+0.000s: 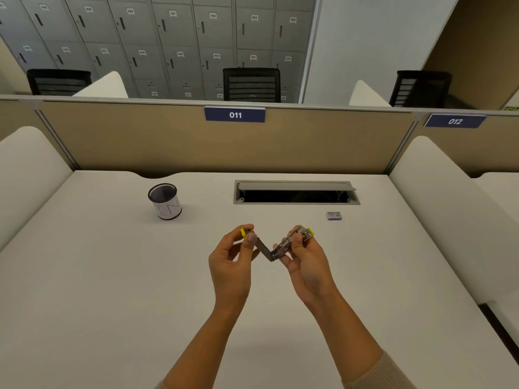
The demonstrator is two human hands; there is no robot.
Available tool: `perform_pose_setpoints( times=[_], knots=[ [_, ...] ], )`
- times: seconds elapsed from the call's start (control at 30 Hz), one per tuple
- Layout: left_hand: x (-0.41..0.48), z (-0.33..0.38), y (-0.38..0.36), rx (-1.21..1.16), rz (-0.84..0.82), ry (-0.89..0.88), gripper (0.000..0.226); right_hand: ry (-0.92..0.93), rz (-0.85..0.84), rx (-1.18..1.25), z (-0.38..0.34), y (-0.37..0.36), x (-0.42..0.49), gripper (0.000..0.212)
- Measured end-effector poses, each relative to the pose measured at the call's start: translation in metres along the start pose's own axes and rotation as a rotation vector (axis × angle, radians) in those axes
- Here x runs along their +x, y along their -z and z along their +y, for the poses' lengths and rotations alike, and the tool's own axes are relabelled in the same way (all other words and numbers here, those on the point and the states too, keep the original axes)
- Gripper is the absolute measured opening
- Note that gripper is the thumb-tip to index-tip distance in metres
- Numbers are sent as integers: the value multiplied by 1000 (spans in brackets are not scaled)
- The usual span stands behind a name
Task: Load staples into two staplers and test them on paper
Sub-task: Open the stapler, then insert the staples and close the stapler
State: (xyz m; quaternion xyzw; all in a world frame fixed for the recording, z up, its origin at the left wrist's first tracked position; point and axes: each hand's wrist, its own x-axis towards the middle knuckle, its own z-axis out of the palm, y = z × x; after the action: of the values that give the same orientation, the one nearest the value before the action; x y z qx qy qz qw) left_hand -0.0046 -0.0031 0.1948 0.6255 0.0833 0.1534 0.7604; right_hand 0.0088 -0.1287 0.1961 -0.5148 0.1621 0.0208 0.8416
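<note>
Yellow-tipped stapler (278,249) x1 in L hand (231,259), R hand (304,261); staple box (334,215) x1.

This is an open-plan office. A numbered partition (168,141) stands at twelve o'clock; grey lockers (174,37) and a black chair (252,85) lie beyond.

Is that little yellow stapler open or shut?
Open. The yellow-tipped metal stapler spreads in a V between the left hand and right hand.

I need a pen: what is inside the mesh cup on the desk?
Nothing rises above the rim of the mesh cup; its inside looks dark. The bottom is hidden by the near wall, so small items cannot be ruled out.
</note>
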Motion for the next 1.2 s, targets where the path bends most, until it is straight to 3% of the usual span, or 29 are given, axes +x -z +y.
perform_pose_setpoints(
  times=[0.17,0.3,0.47,0.63,0.8,0.97,1.2],
  knots=[
    [10,-1,8,-110,-77,136,22,84,29,115,-11,14,12,21],
    [14,-9,19,-15,-185,243,16,147,-10,213,-23,24,21,25],
    [17,-5,21,167,-480,396,20,107,-159,73,-34,24,26,31],
    [14,5,8,322,-700,476,49,58,-305,-147,-34,13,22,32],
    [10,1,2,200,-630,467,46,78,-354,-309,-27,3,18,32],
    [11,-6,4,41,-516,468,33,185,-290,-562,-19,-6,13,30],
    [15,-8,4,-131,-348,437,32,418,-195,-737,0,-10,2,35]
  ],
)
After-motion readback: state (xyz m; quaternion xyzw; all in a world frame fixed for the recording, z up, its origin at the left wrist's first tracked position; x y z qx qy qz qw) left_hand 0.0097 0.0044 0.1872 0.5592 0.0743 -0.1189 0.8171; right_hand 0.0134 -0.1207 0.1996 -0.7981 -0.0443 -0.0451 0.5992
